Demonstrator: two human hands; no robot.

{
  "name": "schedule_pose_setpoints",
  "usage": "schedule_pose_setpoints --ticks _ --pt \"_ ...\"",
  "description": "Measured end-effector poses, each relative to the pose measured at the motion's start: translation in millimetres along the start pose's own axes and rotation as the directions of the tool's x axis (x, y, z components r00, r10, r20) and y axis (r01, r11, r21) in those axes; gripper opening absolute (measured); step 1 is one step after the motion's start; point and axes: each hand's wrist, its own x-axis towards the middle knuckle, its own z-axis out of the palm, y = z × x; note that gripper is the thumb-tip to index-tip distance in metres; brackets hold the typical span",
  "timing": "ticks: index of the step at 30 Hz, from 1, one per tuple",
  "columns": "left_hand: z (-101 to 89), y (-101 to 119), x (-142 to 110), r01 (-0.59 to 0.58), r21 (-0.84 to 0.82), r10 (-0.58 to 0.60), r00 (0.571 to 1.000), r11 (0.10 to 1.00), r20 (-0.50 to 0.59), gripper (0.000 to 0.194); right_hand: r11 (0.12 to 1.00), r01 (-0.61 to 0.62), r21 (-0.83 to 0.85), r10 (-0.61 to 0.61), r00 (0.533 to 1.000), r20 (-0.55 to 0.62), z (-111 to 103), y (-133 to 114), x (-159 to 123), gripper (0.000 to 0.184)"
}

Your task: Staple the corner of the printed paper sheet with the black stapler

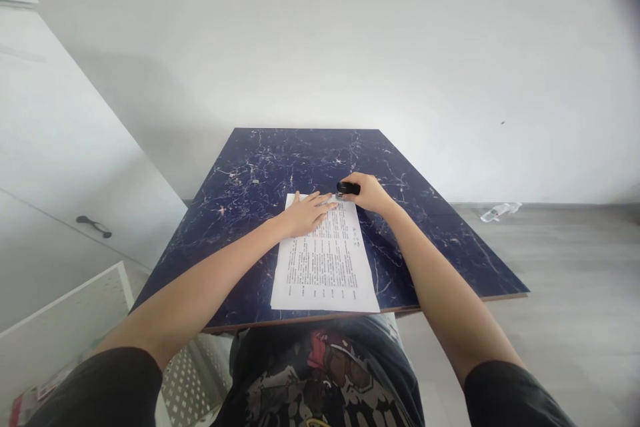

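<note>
Printed paper sheets (325, 263) lie on the dark blue marbled table (300, 153), their near edge close to the table's front edge. My left hand (307, 215) rests flat on the upper part of the paper, fingers spread and pointing right. My right hand (371, 193) is closed around a black stapler (347, 187), whose front end sits at the paper's top right corner. From this view I cannot tell whether the stapler's jaws are pressed together. Some handwriting shows along the right side of the top sheet.
A white wall (320, 47) stands behind the table. On the left is a white cabinet (65, 147) with a dark handle (94, 225), and below it a white perforated basket (187, 387). A clear plastic item (501, 211) lies on the grey floor at right.
</note>
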Motion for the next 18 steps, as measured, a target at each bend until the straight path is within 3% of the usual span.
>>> schedule_pose_setpoints --ticks 3,8,13,18 --pt "2.7 0 0 0.015 0.012 -0.015 1.000 1.000 0.000 0.049 0.997 -0.037 0.069 0.040 0.998 -0.044 -3 -5 1 0.028" --pt "5.7 0 0 0.018 0.034 -0.019 0.999 0.999 0.027 0.050 0.978 -0.184 0.104 0.204 0.946 -0.252 5 -10 11 0.055" --pt "3.3 1 -1 0.015 0.046 -0.016 0.999 0.999 0.029 0.050 0.984 -0.130 -0.119 0.112 0.982 -0.151 26 -16 17 0.049" --pt "1.5 6 -1 0.024 0.072 -0.028 0.998 0.997 0.055 0.050 0.962 -0.143 -0.234 0.127 0.988 -0.085 34 -15 19 0.048"
